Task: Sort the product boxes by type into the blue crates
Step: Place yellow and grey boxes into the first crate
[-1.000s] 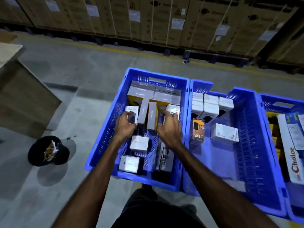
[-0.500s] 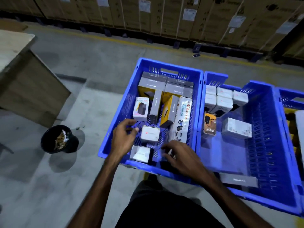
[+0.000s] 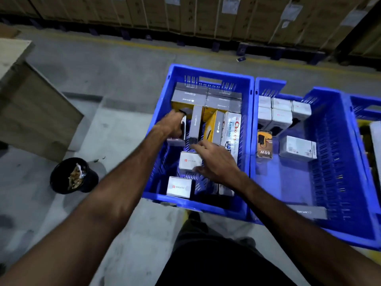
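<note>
The left blue crate (image 3: 198,205) holds mixed boxes: grey ones (image 3: 189,98) at the back, an upright grey box (image 3: 195,124), a yellow-grey box (image 3: 215,129), a long white printed box (image 3: 233,129) and two small white boxes (image 3: 179,186). My left hand (image 3: 172,124) grips a small white box (image 3: 176,141) at the crate's left wall. Over another white box (image 3: 188,161) lies my right hand (image 3: 216,164), fingers spread, its fingertips near the foot of the upright grey box. The middle blue crate (image 3: 334,162) holds white boxes (image 3: 278,115), an orange 65W pack (image 3: 265,144) and a white box (image 3: 296,148).
A third blue crate (image 3: 366,104) shows at the right edge. A long grey box (image 3: 309,212) lies at the middle crate's near end. On the concrete floor to the left stand a black bin (image 3: 72,176) with scraps and a wooden table (image 3: 31,96). Stacked cartons (image 3: 206,15) line the back.
My left hand moved from the crate's near part forward to the small white box by the left wall and gripped it. My right hand moved forward over the middle white box.
</note>
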Demonstrator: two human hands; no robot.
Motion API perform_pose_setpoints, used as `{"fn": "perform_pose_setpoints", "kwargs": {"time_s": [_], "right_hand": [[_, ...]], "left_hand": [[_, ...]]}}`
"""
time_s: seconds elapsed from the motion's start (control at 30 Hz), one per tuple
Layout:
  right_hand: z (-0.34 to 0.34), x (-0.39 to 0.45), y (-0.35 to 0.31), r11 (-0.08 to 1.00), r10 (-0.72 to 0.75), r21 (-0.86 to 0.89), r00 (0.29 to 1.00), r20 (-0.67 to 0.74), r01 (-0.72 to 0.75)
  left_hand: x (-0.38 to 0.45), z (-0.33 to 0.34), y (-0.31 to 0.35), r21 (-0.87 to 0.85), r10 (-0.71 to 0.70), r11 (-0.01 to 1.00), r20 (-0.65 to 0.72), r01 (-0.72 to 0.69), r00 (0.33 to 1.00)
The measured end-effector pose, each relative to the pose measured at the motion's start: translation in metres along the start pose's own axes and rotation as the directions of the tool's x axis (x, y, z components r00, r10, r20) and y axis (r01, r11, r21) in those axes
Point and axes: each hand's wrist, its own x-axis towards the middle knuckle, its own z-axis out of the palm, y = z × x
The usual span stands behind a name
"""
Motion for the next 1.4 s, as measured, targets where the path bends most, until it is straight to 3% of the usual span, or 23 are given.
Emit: {"fn": "perform_pose_setpoints", "kwargs": {"time_s": [0.1,0.27,0.33,0.43,0.5,0.6,0.73,0.83,0.93,1.1,1.2,1.3,1.4], "right_hand": [[0.007,0.008,-0.003,0.990,-0.004,-0.140,0.999,0.039,0.010],[0.025,0.008,-0.002,0.984,0.066,-0.168,0.996,0.054,-0.056],[0.027,0.002,-0.002,0.992,0.092,-0.088,0.994,0.050,-0.088],[0.019,-0.010,-0.002,0.946,0.183,0.262,0.981,0.062,-0.193],[0.004,-0.020,0.002,0.844,0.235,0.494,0.972,0.006,-0.208],[-0.028,-0.041,0.008,0.674,0.336,0.705,0.941,-0.026,-0.221],[-0.060,-0.073,0.018,0.220,0.479,0.954,0.875,0.076,-0.203],[-0.071,-0.103,0.034,-0.124,0.533,0.978,0.820,0.209,-0.168],[-0.080,-0.138,0.061,-0.254,0.630,0.955,0.723,0.283,-0.153],[-0.091,-0.197,0.125,-0.143,0.773,0.953,0.572,0.276,-0.267],[-0.097,-0.221,0.160,-0.045,0.815,0.904,0.508,0.278,-0.424],[-0.099,-0.231,0.194,0.129,0.823,0.784,0.507,0.257,-0.607],[-0.095,-0.224,0.222,0.342,0.773,0.589,0.575,0.267,-0.732]], "left_hand": [[0.005,0.005,0.010,0.209,-0.011,0.978,0.115,-0.014,0.993],[0.002,0.003,0.024,0.343,-0.009,0.939,0.123,-0.034,0.992],[0.003,0.003,0.027,0.377,-0.025,0.926,0.142,-0.031,0.990],[-0.004,0.001,0.030,0.355,-0.013,0.934,0.128,-0.034,0.992],[-0.018,-0.004,0.029,0.308,0.010,0.951,0.082,-0.035,0.997],[-0.059,-0.011,0.022,0.178,0.051,0.983,0.018,-0.053,0.999],[-0.126,-0.020,0.014,-0.261,0.060,0.960,-0.160,-0.101,0.985],[-0.167,-0.019,0.019,-0.665,-0.021,0.737,-0.203,-0.122,0.979],[-0.196,-0.016,0.047,-0.873,-0.077,0.462,-0.213,-0.154,0.974],[-0.200,-0.014,0.123,-0.884,0.093,0.395,-0.231,-0.249,0.968],[-0.182,-0.017,0.173,-0.792,0.314,0.500,-0.211,-0.350,0.926],[-0.157,-0.016,0.221,-0.551,0.488,0.685,-0.140,-0.477,0.862],[-0.128,-0.003,0.266,-0.263,0.611,0.759,-0.030,-0.596,0.791]]}}
